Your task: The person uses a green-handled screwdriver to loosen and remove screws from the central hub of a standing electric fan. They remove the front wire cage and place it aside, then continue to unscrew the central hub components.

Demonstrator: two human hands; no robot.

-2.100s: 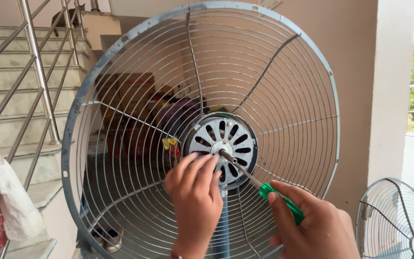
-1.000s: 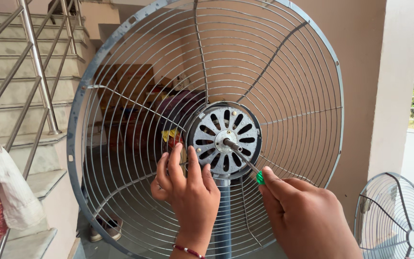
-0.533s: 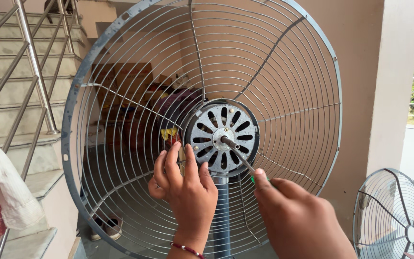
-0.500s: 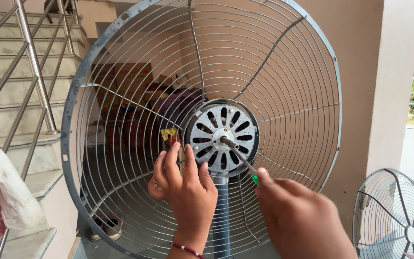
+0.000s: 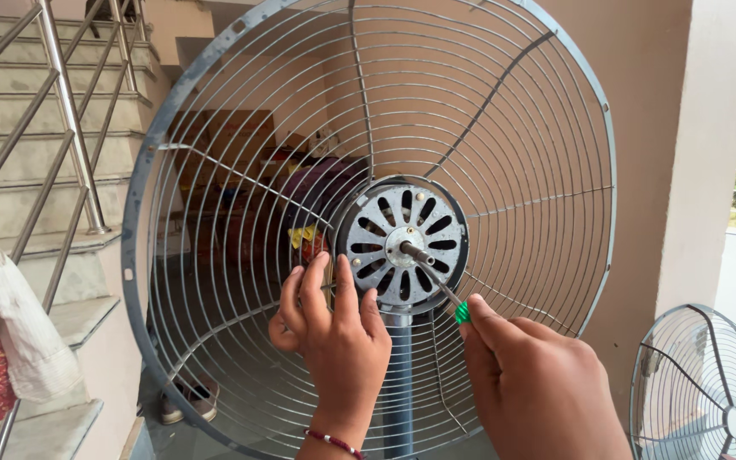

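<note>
In the head view, a large round wire fan guard (image 5: 240, 170) stands upright on a grey pole (image 5: 399, 375), and the round slotted motor plate (image 5: 402, 247) sits at its middle. The left hand (image 5: 338, 341) rests on the guard just left of and below the motor plate, fingers spread flat, its grip apart and holding nothing. The right hand (image 5: 538, 383), lower right of the motor plate, has its grip clamped on a green-handled screwdriver (image 5: 449, 300) whose metal shaft slants up to the plate's middle. A second, smaller fan guard (image 5: 704, 392) stands far right of the motor plate; a stair railing (image 5: 66, 119) rises far left.
</note>
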